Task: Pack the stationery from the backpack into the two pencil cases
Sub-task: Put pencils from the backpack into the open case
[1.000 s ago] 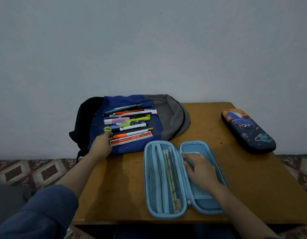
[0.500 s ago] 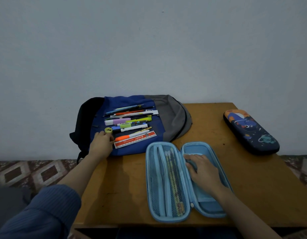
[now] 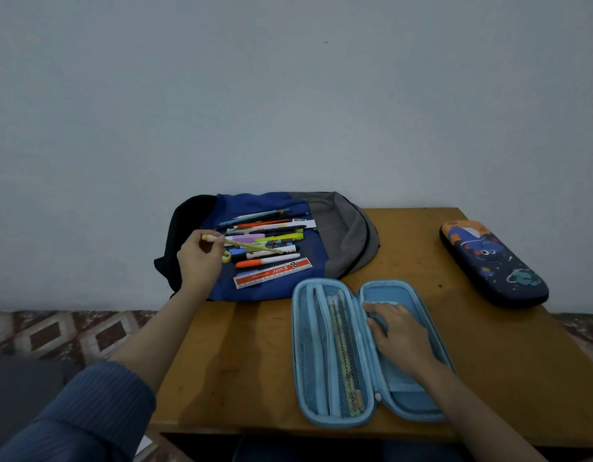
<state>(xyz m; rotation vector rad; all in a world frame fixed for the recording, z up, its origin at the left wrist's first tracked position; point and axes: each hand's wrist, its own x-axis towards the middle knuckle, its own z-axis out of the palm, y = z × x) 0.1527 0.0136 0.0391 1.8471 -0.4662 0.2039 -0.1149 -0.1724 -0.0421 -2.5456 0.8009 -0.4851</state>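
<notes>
Left hand: the left hand [image 3: 200,261], left of centre in the frame, is over the left part of the backpack; its grip is closed, thumb and fingertips pinching the pencil near its pale yellow end.
Pencil: the pencil [image 3: 255,246] is slim, yellow-green with a fine pattern. It slants from the pinch down to the right across the row of pens; whether it touches them I cannot tell.
Right hand: the right hand [image 3: 400,335] lies palm down in the right half of the open case, lower right of centre. Its grip is slack, fingers stretched out and holding nothing.
Open case: the light blue pencil case [image 3: 409,396] lies unzipped and spread flat on the table [image 3: 255,361]. Its left half has a mesh pocket with a few pencils [image 3: 343,345] behind it.
Closed case: the dark pencil case [image 3: 491,261], printed with a planet and cartoon space figures, lies zipped at the right edge of the table, well apart from the open one.
Backpack: the blue and grey backpack [image 3: 338,228] lies flat at the table's far left corner, against the wall.
Stationery on it: pens and markers lie side by side, among them a yellow-green highlighter [image 3: 280,237] and an orange-capped marker [image 3: 266,261]. A red and white ruler [image 3: 273,272] sits nearest the open case.
Sleeve: a ribbed blue sleeve [image 3: 71,411] fills the lower left corner.
</notes>
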